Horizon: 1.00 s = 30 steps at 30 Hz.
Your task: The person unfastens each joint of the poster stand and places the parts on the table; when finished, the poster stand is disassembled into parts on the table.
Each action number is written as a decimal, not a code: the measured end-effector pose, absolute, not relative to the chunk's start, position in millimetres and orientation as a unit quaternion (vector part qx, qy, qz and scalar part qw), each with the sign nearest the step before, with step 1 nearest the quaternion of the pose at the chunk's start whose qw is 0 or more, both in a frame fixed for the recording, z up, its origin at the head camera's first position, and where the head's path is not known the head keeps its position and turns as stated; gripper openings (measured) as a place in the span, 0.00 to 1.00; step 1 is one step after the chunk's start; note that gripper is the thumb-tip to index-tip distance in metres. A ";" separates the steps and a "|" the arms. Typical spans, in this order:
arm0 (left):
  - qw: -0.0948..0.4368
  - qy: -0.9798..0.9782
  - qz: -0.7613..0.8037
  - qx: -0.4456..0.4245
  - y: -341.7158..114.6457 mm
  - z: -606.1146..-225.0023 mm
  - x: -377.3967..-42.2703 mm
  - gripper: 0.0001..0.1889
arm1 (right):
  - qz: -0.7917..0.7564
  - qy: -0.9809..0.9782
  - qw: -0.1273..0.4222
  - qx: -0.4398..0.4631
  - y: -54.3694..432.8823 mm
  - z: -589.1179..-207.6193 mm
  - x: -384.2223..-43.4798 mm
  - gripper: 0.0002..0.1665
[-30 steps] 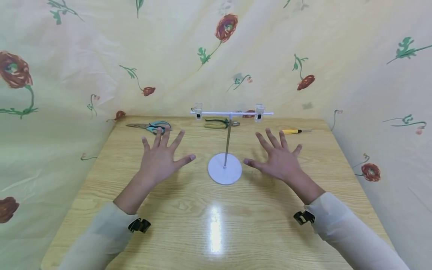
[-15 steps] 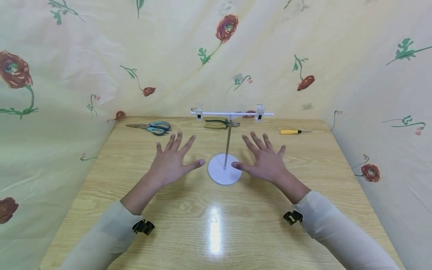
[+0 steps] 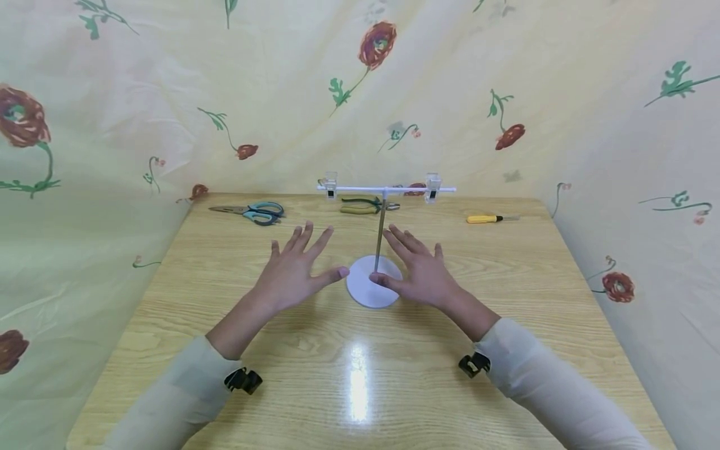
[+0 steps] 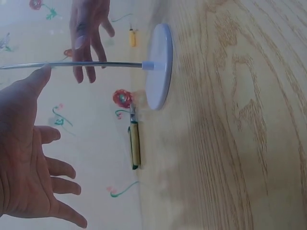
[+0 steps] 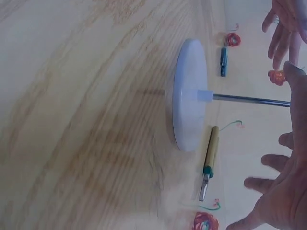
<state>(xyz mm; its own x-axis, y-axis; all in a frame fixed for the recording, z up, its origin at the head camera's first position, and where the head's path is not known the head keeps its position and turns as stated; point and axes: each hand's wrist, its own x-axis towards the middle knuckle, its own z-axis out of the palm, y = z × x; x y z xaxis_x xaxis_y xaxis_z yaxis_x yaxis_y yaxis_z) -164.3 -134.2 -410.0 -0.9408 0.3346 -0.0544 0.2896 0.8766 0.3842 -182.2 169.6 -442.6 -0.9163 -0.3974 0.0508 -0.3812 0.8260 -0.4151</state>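
Note:
A T-shaped stand with a round white base [image 3: 364, 291], a thin metal pole [image 3: 380, 225] and a white crossbar [image 3: 360, 189] stands upright at mid-table. One transparent clip [image 3: 331, 187] sits near each end of the bar. My left hand [image 3: 285, 276] hovers left of the base, fingers spread, thumb pointing at its rim. From the other side my right hand [image 3: 424, 275] overlaps the base in the head view, its thumb crossing in front of the pole's foot. Neither hand holds anything. Both wrist views show the hands raised on either side of the pole [image 5: 249, 99].
Along the back of the wooden table [image 3: 315, 387] lie blue-handled scissors [image 3: 261, 212] at left, green-and-yellow pliers [image 3: 360, 206] behind the pole, and a yellow-handled screwdriver [image 3: 484, 219] at right. A floral sheet [image 3: 281, 75] hangs behind and at both sides.
Both hands have moved inward toward the stand, the right one farther, so its thumb now overlaps the pole. The stand and the tools have stayed in place.

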 end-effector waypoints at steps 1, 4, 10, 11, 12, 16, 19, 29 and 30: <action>0.059 0.966 0.190 0.163 -133.5 -410.5 -164.2 0.53 | -0.222 0.952 0.020 -0.208 168.0 -443.1 -182.3 0.61; 0.059 0.965 0.191 0.167 -131.6 -411.4 -164.3 0.53 | -0.253 0.942 0.022 -0.220 163.9 -444.6 -183.0 0.61; 0.051 0.963 0.195 0.179 -128.1 -412.8 -165.4 0.54 | -0.335 0.910 0.024 -0.242 160.7 -448.9 -186.3 0.56; 0.050 0.963 0.195 0.180 -127.5 -412.8 -165.6 0.54 | -0.350 0.903 0.022 -0.247 160.1 -448.8 -186.7 0.55; 0.050 0.963 0.196 0.181 -126.9 -412.9 -165.6 0.55 | -0.362 0.897 0.018 -0.252 159.6 -448.9 -187.3 0.53; 0.047 0.963 0.195 0.181 -125.0 -413.5 -165.3 0.54 | -0.410 0.869 -0.002 -0.275 156.9 -449.2 -190.0 0.44; 0.042 0.962 0.197 0.182 -123.5 -413.6 -164.6 0.54 | -0.441 0.852 -0.008 -0.284 154.4 -448.0 -191.1 0.39; 0.028 0.960 0.209 0.183 -120.3 -416.0 -163.7 0.54 | -0.488 0.823 -0.035 -0.289 145.5 -440.5 -195.9 0.26; 0.025 0.960 0.209 0.184 -120.3 -416.3 -163.9 0.54 | -0.492 0.820 -0.037 -0.290 144.4 -439.5 -196.0 0.26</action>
